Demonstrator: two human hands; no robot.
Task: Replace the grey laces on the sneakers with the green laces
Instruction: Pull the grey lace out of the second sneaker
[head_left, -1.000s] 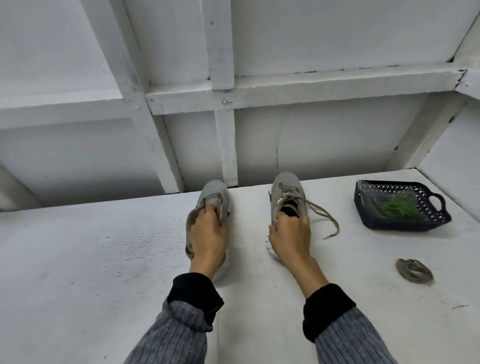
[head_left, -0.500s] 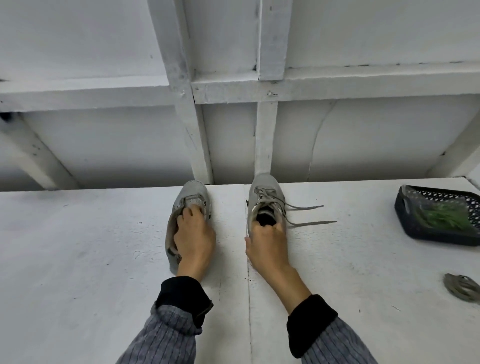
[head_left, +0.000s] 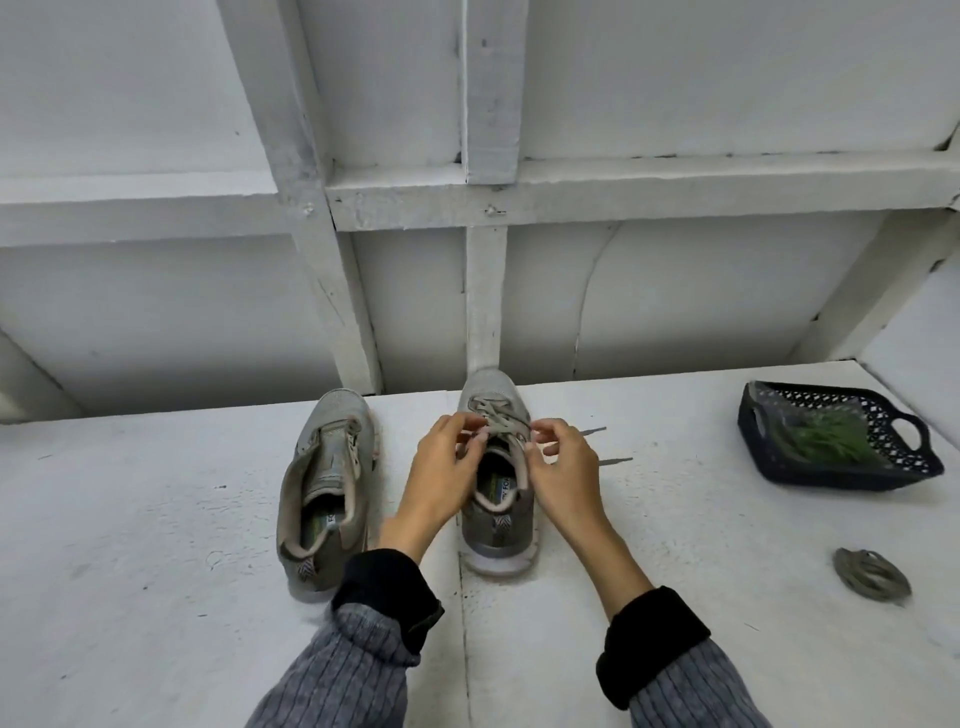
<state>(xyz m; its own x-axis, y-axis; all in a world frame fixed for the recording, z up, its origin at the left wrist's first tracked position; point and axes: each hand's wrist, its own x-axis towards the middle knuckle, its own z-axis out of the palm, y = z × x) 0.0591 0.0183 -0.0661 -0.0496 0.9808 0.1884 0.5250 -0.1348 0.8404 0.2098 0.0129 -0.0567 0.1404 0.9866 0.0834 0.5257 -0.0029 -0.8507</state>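
Two grey sneakers stand side by side on the white table, toes pointing away from me. The left sneaker has no lace in it. The right sneaker still carries a grey lace, whose loose ends trail to the right. My left hand and my right hand are over the right sneaker's throat, and the fingers of both pinch the grey lace at its crossings. Green laces lie in a dark basket at the right.
A coiled grey lace lies on the table at the right, in front of the basket. White wooden framing and panels rise just behind the sneakers. The table stretches bare to the left.
Both hands have let go of the sneakers' heels. The left hand moved over from the left sneaker, and both hands now pinch the right sneaker's lace. The view has come closer.
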